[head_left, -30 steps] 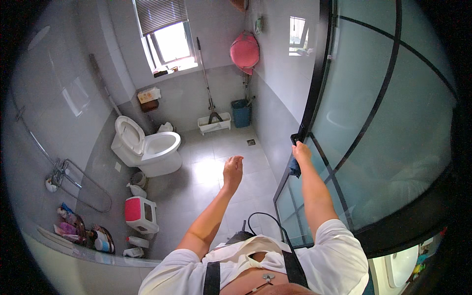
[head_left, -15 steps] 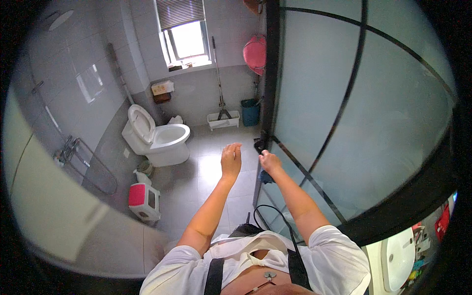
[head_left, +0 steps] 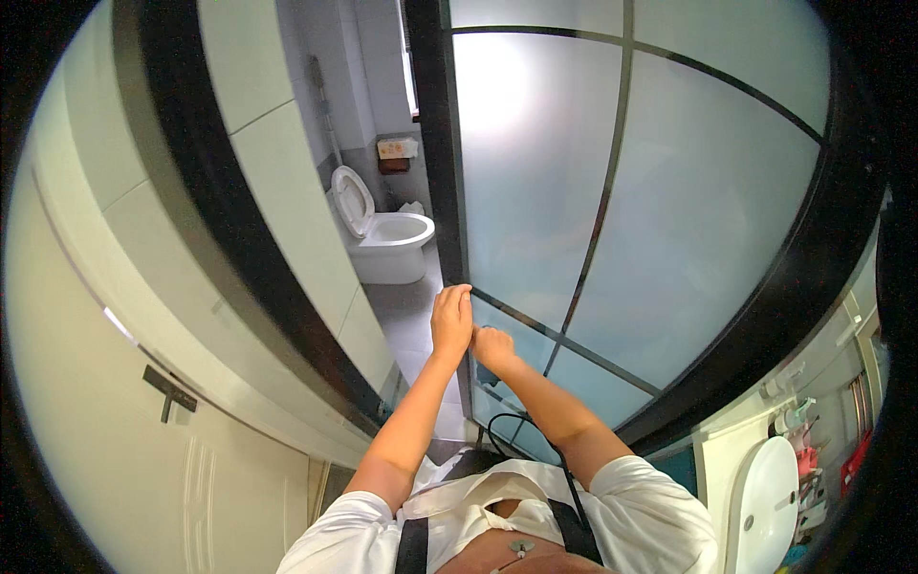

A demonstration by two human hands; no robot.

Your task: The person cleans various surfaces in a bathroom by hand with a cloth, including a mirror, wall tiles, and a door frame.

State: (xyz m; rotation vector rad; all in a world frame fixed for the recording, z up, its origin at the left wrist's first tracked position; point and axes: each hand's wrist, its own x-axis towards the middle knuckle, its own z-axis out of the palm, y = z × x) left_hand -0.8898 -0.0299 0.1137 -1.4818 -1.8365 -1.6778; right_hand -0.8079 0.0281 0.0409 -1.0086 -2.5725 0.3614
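Note:
A frosted glass door (head_left: 535, 172) with black bars stands in front of me, partly across the opening to a bathroom. My left hand (head_left: 451, 323) rests on the black upright edge (head_left: 448, 163) of this door, its fingers stretched upward and lying along the frame. Just right of it and a little lower, my right hand (head_left: 492, 350) is closed at the same edge, on the door handle, which the fingers mostly hide. Both forearms reach forward from white sleeves. A black cable (head_left: 497, 417) loops below the right hand.
Through the gap on the left stands a white toilet (head_left: 394, 251) with its lid up, below a tissue box (head_left: 397, 148). A cream door (head_left: 220, 488) with a dark lever handle (head_left: 170, 394) is at lower left. A white washbasin (head_left: 765, 507) with several bottles is at lower right.
The view has shifted, and the glass door now covers more of the bathroom. My left hand, earlier in the air, has come to the door's edge. My right hand stays at the handle.

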